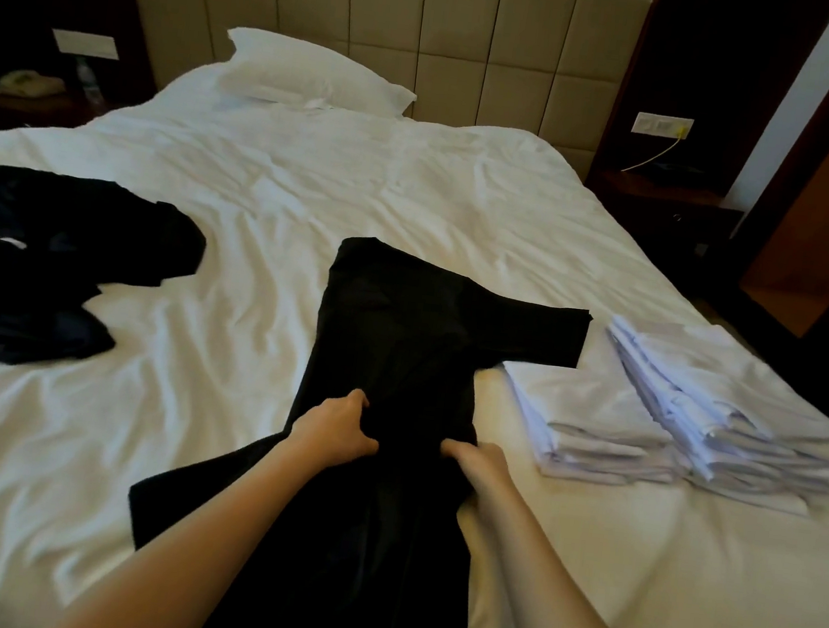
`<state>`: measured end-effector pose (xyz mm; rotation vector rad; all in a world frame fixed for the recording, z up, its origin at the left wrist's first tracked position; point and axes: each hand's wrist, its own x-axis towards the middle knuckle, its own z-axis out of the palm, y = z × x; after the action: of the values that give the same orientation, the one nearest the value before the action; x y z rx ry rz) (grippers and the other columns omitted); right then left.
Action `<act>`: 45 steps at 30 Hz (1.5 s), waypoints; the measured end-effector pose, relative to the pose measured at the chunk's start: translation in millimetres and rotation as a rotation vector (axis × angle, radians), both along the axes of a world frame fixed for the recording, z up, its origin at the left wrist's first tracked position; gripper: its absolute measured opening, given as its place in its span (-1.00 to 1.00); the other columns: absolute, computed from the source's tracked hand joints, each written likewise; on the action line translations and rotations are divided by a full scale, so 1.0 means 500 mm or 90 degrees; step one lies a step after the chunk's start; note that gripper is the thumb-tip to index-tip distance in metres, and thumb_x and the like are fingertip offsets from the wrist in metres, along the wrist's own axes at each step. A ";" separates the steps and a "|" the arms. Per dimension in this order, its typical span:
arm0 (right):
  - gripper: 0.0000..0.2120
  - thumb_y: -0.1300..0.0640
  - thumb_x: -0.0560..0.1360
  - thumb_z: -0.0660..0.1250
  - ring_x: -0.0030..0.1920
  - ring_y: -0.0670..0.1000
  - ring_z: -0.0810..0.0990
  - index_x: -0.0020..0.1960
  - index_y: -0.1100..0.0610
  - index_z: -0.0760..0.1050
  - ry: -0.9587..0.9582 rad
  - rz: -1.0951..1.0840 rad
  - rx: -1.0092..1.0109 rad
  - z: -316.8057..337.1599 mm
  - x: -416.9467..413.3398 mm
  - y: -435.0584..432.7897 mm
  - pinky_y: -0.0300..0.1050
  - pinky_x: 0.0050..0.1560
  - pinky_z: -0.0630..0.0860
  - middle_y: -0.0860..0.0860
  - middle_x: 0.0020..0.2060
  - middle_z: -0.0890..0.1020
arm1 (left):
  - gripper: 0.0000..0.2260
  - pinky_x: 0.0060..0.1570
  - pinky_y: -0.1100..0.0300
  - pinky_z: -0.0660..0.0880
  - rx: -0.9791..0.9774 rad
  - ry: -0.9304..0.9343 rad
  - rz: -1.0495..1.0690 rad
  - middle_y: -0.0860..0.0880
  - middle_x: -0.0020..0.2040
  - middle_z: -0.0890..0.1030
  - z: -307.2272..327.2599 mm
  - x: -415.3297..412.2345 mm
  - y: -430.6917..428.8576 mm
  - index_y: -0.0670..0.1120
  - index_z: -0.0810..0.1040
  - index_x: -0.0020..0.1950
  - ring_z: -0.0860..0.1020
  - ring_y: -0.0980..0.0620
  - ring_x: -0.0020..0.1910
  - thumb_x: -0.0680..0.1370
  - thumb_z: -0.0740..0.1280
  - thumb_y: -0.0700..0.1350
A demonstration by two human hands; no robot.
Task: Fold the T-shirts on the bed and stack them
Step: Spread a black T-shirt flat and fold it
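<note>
We see a bed (415, 200) under a rumpled white sheet, and it carries everything here. One black T-shirt (399, 343) lies lengthwise down its middle, smooth and matte. It is folded narrow, with one short sleeve pointing right toward the headboard end and another flap of cloth spreading left at the near end.

The left hand (335, 426) sits on the shirt's left edge, fingers curled into the cloth and gripping a bunch of it. The right hand (476, 460) is at the shirt's right edge, its fingertips tucked into the dark fabric and pinching it. Both hands are closed on the same garment, a little apart from each other.

To the left lies a loose heap of dark T-shirts (46, 261), crumpled and unfolded, and we cannot count how many it holds.

To the right stand two stacks of folded white T-shirts, side by side and touching. These are a lower stack (591, 421), which the black sleeve just overlaps, and a taller stack (733, 401) whose layers slump toward us. The layers are too blurred to number.

One white pillow (311, 72) rests against a padded beige headboard (434, 32) quilted in square panels. On the wall at right is a white socket plate (664, 125) with a yellow cable (652, 155) hanging from it.
</note>
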<state>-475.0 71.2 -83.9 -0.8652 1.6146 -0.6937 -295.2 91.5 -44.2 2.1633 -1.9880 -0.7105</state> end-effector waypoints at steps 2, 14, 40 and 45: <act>-0.78 0.26 0.43 0.38 -0.20 0.14 0.61 0.04 0.34 0.53 -0.095 -0.042 0.010 0.000 -0.006 0.033 -0.14 -0.31 0.55 0.20 -0.19 0.61 | -0.67 -0.12 0.18 0.45 -0.003 -0.037 -0.013 -0.02 0.04 0.53 0.013 0.007 0.031 -0.09 0.45 0.20 0.51 0.01 -0.04 0.49 0.33 0.00; -0.85 0.26 0.53 0.24 -0.33 0.08 0.51 -0.20 0.27 0.47 -0.158 -0.130 -0.005 0.026 -0.017 0.153 -0.15 -0.37 0.45 0.16 -0.32 0.53 | -0.70 -0.03 0.09 0.48 -0.041 -0.011 -0.162 -0.09 0.12 0.56 0.008 -0.177 0.183 -0.10 0.45 0.22 0.55 -0.10 0.08 0.53 0.26 -0.01; -0.64 0.05 0.40 0.44 0.01 0.09 0.64 0.13 0.21 0.57 -0.118 0.092 -0.033 -0.043 -0.064 0.320 -0.11 -0.03 0.53 0.11 -0.01 0.67 | -0.71 -0.11 0.21 0.47 0.269 0.170 -0.286 -0.03 -0.11 0.58 -0.077 -0.162 0.372 -0.05 0.45 0.14 0.50 0.13 -0.29 0.52 0.34 0.07; -0.54 0.01 0.40 0.45 -0.06 0.07 0.67 0.19 0.27 0.53 -0.127 0.126 -0.024 -0.052 -0.062 0.356 -0.17 -0.21 0.54 0.12 -0.06 0.67 | -0.87 -0.13 0.32 0.40 -0.101 0.294 -0.001 0.04 -0.14 0.58 -0.118 -0.080 0.388 0.04 0.52 -0.10 0.54 0.09 -0.14 0.50 0.30 -0.20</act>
<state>-506.0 249.4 -109.9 -0.9380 1.3218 -0.6496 -335.2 285.3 -103.2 1.7156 -1.7370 -0.9172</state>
